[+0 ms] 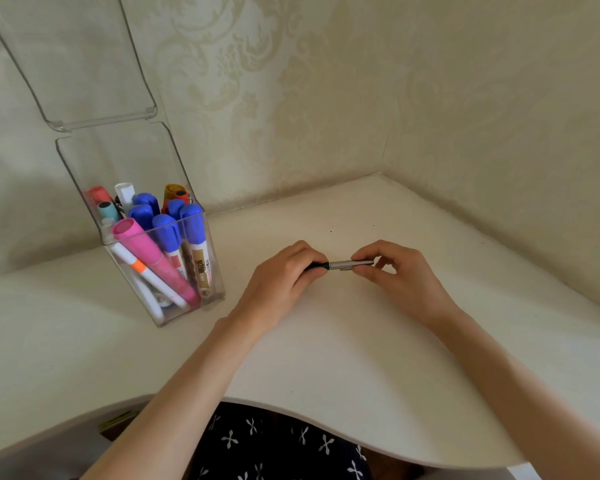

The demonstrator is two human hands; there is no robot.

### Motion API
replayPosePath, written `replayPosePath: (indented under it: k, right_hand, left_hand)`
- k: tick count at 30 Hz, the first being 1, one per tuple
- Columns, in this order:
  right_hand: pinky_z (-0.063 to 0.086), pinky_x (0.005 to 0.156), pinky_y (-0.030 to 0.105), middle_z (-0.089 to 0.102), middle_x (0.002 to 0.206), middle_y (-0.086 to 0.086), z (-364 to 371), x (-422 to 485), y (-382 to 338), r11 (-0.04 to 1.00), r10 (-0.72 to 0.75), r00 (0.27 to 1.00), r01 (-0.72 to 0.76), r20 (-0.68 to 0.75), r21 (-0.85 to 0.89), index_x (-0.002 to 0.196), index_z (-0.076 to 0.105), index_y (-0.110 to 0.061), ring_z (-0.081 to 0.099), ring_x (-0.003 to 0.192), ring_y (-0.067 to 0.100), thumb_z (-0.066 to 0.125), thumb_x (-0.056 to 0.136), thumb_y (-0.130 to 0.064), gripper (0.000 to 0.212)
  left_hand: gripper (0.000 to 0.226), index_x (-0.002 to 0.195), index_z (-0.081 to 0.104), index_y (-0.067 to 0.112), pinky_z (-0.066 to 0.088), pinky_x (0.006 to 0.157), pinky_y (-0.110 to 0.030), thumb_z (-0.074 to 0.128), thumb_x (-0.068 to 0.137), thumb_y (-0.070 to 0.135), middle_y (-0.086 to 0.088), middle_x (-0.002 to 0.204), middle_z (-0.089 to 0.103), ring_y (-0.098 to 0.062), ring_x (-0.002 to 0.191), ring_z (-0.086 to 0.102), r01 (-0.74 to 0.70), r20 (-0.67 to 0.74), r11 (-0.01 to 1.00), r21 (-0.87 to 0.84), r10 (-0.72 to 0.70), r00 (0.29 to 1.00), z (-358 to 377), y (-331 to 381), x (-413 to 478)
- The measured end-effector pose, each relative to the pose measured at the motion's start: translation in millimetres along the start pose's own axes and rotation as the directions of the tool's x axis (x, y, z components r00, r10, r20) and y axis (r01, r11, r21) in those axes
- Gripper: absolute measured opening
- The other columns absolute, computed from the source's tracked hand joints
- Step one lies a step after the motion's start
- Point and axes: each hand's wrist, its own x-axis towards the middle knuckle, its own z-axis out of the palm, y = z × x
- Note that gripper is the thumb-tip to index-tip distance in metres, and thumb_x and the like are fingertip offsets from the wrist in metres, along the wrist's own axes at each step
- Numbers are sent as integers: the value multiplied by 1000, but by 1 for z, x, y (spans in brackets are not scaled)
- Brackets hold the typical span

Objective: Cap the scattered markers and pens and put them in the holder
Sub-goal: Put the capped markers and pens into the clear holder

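Head view shows the pen (340,265) held level just above the desk (326,358), about midway between its curved front edge and the back corner where the two walls meet. The left hand (284,271) has its fingers curled round the dark barrel (317,267), hiding most of it. The right hand (395,271) pinches the far end of the silver cap (351,264) between thumb and fingertips, with the other fingers loosely bent. Cap and barrel lie in one line and meet with no visible gap, though it cannot be told whether the cap is pushed fully home.

The pen looks slim, stiff and light. Its metal cap is likely smooth and a little slippery, so a firm pinch on the cap and a full wrap on the barrel suit the push together. Force should run straight along the pen's length, since a skewed push could jam the nib. For carrying, one hand round the middle of the barrel should be enough.

The holder (125,161), a clear plastic box with a tall back panel, stands toward the desk's left back part, well apart from the hands. It is already crowded with blue-capped markers (167,226) and a pink marker (146,247). The thin pen will probably need to slide into a gap between them, cap end up.
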Motion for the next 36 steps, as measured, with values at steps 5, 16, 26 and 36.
replayPosePath:
  k: [5, 16, 26, 36]
  right_hand:
    - [42, 75, 12, 67, 81, -11, 1, -2, -4, 994, 50, 998, -46, -38, 97, 80, 69, -32, 59, 80, 5, 70, 80, -11, 21]
    - [46, 68, 22, 64, 67, 5, 7, -3, -24, 777, 153, 986, -161, 65, 609, 84, 61, -3, 58, 65, 14, 55, 86, 2, 8]
    - [55, 67, 23, 70, 81, 6, 40, 53, -124, 528, 79, 997, -20, -25, 849, 88, 57, -10, 69, 76, 18, 50, 94, -15, 10]
    - [55, 68, 24, 61, 84, 7, 86, 91, -188, 789, -251, 945, 326, -210, 522, 116, 37, -20, 69, 75, 21, 55, 89, -4, 36]
  left_hand:
    - [19, 92, 66, 9, 42, 66, -28, 53, 86, 22, 12, 83, 50, -8, 73, 50, 18, -15, 996, -88, -19, 1000, 2, 3, 0]
    - [14, 91, 66, 9, 42, 64, -20, 59, 85, 19, 8, 81, 55, -7, 72, 51, 16, -78, 992, -126, -26, 997, -12, 21, -2]
    - [34, 114, 57, -1, 35, 97, -12, 61, 84, 15, -11, 112, 54, -5, 108, 48, -42, -491, 992, 116, 94, 866, -115, 52, -31]
    - [92, 141, 28, 13, 29, 90, -5, 80, 66, 28, 2, 133, 36, -7, 119, 38, 417, -561, 908, -44, -367, 742, -143, -3, -78]
